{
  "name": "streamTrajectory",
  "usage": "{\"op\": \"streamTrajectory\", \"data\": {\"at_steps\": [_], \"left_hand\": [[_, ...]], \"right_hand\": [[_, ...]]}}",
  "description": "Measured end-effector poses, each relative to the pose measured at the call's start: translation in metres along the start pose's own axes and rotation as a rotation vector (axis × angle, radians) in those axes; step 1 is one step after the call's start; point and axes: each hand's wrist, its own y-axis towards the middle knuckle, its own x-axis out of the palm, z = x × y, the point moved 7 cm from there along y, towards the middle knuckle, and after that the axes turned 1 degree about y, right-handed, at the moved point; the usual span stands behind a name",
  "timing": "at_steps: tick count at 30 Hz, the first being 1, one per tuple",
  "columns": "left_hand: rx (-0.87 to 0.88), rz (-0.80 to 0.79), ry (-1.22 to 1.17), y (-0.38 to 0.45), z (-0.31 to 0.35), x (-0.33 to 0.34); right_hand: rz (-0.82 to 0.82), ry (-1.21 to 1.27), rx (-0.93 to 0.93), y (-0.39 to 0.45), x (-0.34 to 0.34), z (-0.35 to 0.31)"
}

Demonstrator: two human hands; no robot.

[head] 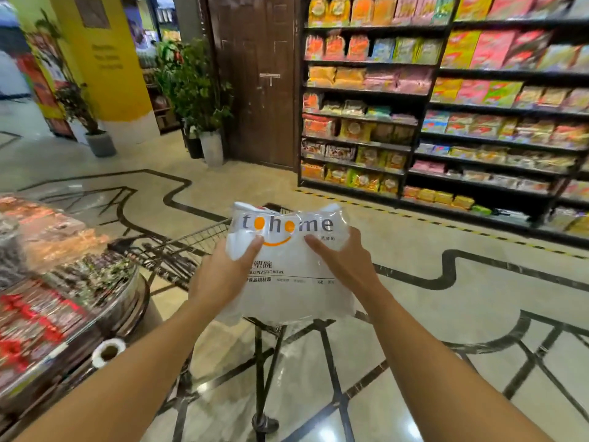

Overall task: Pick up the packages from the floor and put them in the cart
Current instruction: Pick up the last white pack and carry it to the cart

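A clear plastic package (287, 295) printed with "tohome" and "plastic bowl" is held up at chest height over the floor. My left hand (223, 272) grips its left side with the thumb on top. On its right side my right hand (344, 260) holds it the same way. Behind and below the package stands a black wire shopping cart (178, 250), its basket partly hidden by the package and my left arm. One cart leg with a wheel (263, 422) shows below the package.
A round display stand (63, 282) full of wrapped goods stands close on the left, with a tape roll (108, 352) at its edge. Black shelves (446, 122) of snack packets line the right. Potted plants (204, 100) and a brown door (255, 74) are ahead.
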Motion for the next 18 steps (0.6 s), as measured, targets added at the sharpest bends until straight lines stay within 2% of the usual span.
{"op": "streamTrajectory", "data": {"at_steps": [10, 18], "left_hand": [[-0.13, 0.058, -0.006, 0.134, 0.059, 0.086], [-0.247, 0.125, -0.04, 0.263, 0.039, 0.131]], "right_hand": [[-0.099, -0.021, -0.091, 0.193, -0.012, 0.01], [-0.25, -0.025, -0.09, 0.339, 0.052, 0.0]]}}
